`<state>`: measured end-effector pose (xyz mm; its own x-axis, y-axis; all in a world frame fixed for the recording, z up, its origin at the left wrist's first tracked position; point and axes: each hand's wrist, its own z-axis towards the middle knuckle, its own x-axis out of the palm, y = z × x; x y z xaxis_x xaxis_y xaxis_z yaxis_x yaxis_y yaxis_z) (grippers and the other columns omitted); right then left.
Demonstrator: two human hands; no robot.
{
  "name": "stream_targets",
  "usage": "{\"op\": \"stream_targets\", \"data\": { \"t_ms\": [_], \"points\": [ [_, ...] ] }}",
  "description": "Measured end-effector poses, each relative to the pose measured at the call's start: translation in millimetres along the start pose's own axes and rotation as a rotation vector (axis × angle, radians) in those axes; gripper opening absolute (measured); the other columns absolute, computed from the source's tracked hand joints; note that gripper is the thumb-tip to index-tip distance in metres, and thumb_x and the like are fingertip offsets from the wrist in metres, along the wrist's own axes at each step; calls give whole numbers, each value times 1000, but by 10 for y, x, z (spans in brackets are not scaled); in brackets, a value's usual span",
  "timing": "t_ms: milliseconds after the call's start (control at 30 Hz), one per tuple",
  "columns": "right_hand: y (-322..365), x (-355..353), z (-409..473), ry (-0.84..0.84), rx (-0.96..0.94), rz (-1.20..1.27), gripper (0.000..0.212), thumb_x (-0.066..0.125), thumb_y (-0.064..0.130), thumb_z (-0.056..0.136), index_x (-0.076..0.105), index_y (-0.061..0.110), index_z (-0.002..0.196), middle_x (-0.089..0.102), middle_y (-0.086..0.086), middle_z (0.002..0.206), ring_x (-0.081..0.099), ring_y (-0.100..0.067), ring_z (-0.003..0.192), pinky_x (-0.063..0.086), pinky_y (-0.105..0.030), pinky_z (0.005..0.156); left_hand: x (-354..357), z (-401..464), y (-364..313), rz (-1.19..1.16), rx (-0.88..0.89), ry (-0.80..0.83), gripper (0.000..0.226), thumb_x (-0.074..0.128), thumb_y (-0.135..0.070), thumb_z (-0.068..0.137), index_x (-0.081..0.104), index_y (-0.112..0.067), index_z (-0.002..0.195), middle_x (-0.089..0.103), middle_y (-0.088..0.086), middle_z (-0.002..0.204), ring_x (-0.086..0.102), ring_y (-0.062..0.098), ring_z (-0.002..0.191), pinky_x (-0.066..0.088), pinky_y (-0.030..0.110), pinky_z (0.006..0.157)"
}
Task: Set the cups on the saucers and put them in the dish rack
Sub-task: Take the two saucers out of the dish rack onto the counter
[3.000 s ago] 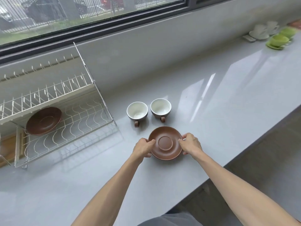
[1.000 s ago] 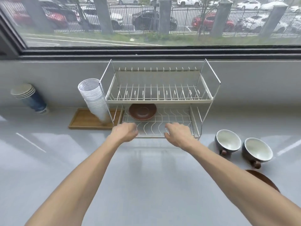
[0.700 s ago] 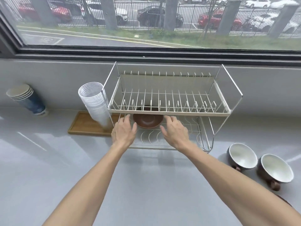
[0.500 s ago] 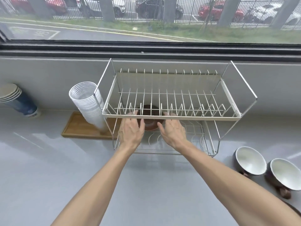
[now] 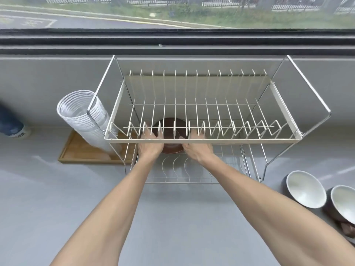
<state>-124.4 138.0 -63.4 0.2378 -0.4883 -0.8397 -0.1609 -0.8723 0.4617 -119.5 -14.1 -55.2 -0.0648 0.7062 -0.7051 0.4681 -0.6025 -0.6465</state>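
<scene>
Two-tier wire rack (image 5: 201, 139) on a grey counter (image 5: 57, 208) under a window. Both hands reach into the lower tier, one at each side of a brown saucer (image 5: 171, 129) lying there. Left hand (image 5: 150, 145) is at the saucer's left edge, right hand (image 5: 197, 148) at its right edge. The fingers of both are blurred and partly screened by the upper tier's wires, so whether they grip the saucer or only touch it cannot be told. Two cups, brown outside and white inside, stand on the counter right of the rack: left cup (image 5: 304, 189), right cup (image 5: 343, 205), just beside each other. Left of the rack, a stack of clear cups (image 5: 84, 116) leans over a wooden tray (image 5: 80, 152).
</scene>
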Motion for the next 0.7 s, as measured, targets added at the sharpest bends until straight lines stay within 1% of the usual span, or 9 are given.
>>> {"op": "stream_targets", "data": {
  "t_ms": [100,167,233,300,367,433,567,633,700],
  "points": [
    [-7,-12,34,215,-43,-89,52,33,38,107,42,7,148,48,-21,148,46,-39,136,36,-46,109,35,21,29,-51,-2,10,64,42,-44,102,30,-8,154,48,19,149,45,40,138,37,45,111],
    [13,-51,31,309,-45,-95,51,29,34,109,38,7,152,40,-20,155,38,-36,143,28,-45,115,32,26,28,-67,-10,13,62,44,-44,102,32,-9,152,50,19,147,47,41,136,38,44,109],
    [32,-50,29,333,-39,-73,54,28,36,109,34,7,154,34,-18,159,33,-35,146,25,-45,117,27,35,34,-83,-14,16,65,45,-46,101,31,-8,153,49,19,148,47,41,136,40,46,110],
    [29,-7,26,227,-54,-1,60,35,46,103,34,9,151,44,-23,151,44,-40,138,36,-48,113,29,21,47,-108,-21,18,69,45,-49,100,29,-10,155,48,18,151,46,40,137,39,47,112],
    [28,8,-23,67,-55,104,67,41,56,95,36,11,145,58,-26,132,60,-44,117,52,-49,98,28,-24,47,-120,-33,26,73,45,-52,98,23,-16,158,43,15,155,43,40,141,37,47,113],
    [21,13,-83,41,-45,144,68,43,58,95,33,13,145,58,-22,131,60,-43,114,52,-47,96,15,-73,36,-135,-47,32,75,47,-53,97,21,-20,158,41,13,158,42,39,142,36,45,113],
    [-23,-62,-205,31,-33,181,70,49,51,95,25,19,152,60,-21,134,58,-46,122,48,-47,102,-37,-187,11,-191,-48,17,76,56,-56,87,35,-20,150,51,13,149,50,40,134,43,47,110],
    [-63,-95,-273,18,-42,193,68,54,45,93,28,21,152,64,-18,130,59,-44,120,49,-48,101,-66,-260,5,-191,-48,19,81,57,-61,82,39,-18,148,53,14,146,52,39,132,44,48,109],
    [-78,-131,-357,10,-32,184,65,54,44,93,33,21,150,59,-18,135,58,-44,121,49,-46,101,-95,-331,4,-158,-68,20,87,54,-68,75,46,-14,143,61,18,137,58,40,124,49,49,105]
  ]
}}
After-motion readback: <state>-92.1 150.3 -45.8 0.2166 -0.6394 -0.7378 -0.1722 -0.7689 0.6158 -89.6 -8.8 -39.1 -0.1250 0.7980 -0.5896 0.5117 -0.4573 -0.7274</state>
